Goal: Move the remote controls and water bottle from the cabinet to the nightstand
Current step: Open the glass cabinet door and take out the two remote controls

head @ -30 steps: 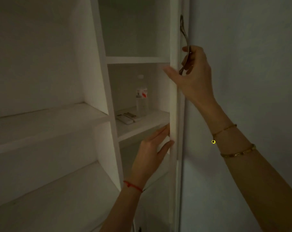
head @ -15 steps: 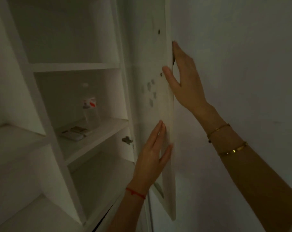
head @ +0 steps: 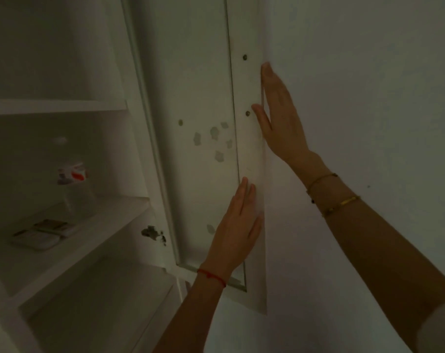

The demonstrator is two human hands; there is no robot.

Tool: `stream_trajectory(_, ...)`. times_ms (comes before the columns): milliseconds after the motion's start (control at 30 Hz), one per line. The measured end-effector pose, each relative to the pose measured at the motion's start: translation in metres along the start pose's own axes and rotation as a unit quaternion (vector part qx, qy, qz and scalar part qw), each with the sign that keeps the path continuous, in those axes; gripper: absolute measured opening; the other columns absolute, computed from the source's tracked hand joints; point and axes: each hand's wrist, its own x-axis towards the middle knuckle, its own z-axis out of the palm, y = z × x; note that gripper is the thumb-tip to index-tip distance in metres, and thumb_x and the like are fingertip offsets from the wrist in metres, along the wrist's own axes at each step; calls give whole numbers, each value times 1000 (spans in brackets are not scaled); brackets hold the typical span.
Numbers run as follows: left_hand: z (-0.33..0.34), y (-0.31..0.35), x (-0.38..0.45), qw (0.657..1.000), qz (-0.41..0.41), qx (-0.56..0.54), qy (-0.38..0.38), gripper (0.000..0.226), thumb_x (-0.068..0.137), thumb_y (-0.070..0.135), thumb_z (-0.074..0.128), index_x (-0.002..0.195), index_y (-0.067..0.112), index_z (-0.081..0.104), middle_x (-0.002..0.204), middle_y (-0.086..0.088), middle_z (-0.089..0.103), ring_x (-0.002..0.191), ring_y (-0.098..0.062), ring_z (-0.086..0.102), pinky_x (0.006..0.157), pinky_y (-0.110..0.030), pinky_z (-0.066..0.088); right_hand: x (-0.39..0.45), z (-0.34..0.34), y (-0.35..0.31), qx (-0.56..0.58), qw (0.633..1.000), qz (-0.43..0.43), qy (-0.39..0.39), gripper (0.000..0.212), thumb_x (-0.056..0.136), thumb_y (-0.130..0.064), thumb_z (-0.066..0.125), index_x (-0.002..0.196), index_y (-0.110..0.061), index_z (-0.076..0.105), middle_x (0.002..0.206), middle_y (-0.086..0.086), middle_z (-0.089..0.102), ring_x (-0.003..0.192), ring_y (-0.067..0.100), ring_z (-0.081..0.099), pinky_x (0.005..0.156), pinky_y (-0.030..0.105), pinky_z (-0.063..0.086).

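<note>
A clear water bottle (head: 73, 184) with a red and white label stands on the middle shelf (head: 109, 225) of a white cabinet, at the left. In front of it lie two remote controls (head: 41, 234) side by side. The cabinet door (head: 198, 154) is swung wide toward the wall on the right. My left hand (head: 238, 225) lies flat on the door's inner face near its free edge. My right hand (head: 280, 118) is flat higher up, fingers along that edge. Neither hand holds anything.
A bare white wall (head: 369, 98) fills the right side behind the door. A metal hinge (head: 153, 234) sits on the cabinet frame below the shelf. More white shelves (head: 58, 105) run above and below. The light is dim.
The door has swung from nearly edge-on to fully open against the wall. My right hand left the handle and now lies flat on the door edge. The view shifted right.
</note>
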Motion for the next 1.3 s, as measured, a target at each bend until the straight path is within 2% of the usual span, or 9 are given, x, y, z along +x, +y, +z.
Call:
stream_trajectory(300,41,-19,43,1000,-28,10,-5,64,99,29,39,152,12,8,161,2,-8,147,-12,14,115,-33,29,11,23,60,-8,1000,-2,-19,57,102,-21,37,150,-1,15,160,14,17,149,26,12,122,35,12)
stream_trajectory(467,59,-24,47,999,-22,33,-7,67,98,26,43,151,8,7,160,0,-14,148,-12,5,117,-31,25,15,31,76,11,999,-24,-22,58,102,-22,38,150,0,14,159,15,17,149,28,11,122,37,12)
stream_trajectory(667,57,-22,47,997,-16,81,6,62,100,27,40,151,9,11,161,-3,-5,148,-10,6,120,-31,17,15,29,78,-7,996,-78,38,53,100,-15,43,148,-2,25,157,14,26,147,28,18,122,44,14)
stream_trajectory(767,52,-20,47,994,-27,100,13,62,99,27,41,152,11,11,161,-2,2,147,-11,12,119,-31,21,14,30,67,-13,990,-123,69,48,98,-11,45,145,-1,34,152,13,36,145,29,25,122,43,13)
stream_trajectory(867,44,-22,43,989,-69,128,19,64,99,33,38,152,17,6,161,1,4,146,-11,16,118,-30,22,9,35,51,6,984,-156,81,45,98,-12,47,141,-2,41,147,11,44,142,27,31,120,41,20)
stream_trajectory(1000,25,-27,26,972,-146,175,52,59,99,32,41,150,14,20,158,-4,21,143,-17,28,116,-35,28,-4,53,28,91,985,-145,22,45,99,-21,46,141,-6,42,144,9,48,138,24,37,117,34,28)
stream_trajectory(1100,-2,-28,13,948,-223,213,80,54,97,27,46,147,12,31,152,-7,33,136,-20,39,112,-23,27,-15,71,10,168,977,-123,-49,46,98,-25,48,140,-6,44,139,10,51,133,24,43,114,34,31)
stream_trajectory(1167,-22,-28,1,932,-263,232,94,52,95,23,49,144,10,37,147,-10,40,130,-26,46,111,-30,34,-23,84,-2,207,968,-117,-85,46,98,-26,48,138,-5,45,135,11,53,127,26,47,109,37,36)
stream_trajectory(1300,-60,-24,-26,887,-345,279,130,51,95,21,49,143,9,39,146,-10,42,132,-25,42,110,-29,32,-38,112,-31,287,941,-86,-154,47,97,-32,49,138,-10,45,134,10,53,123,24,48,106,34,39)
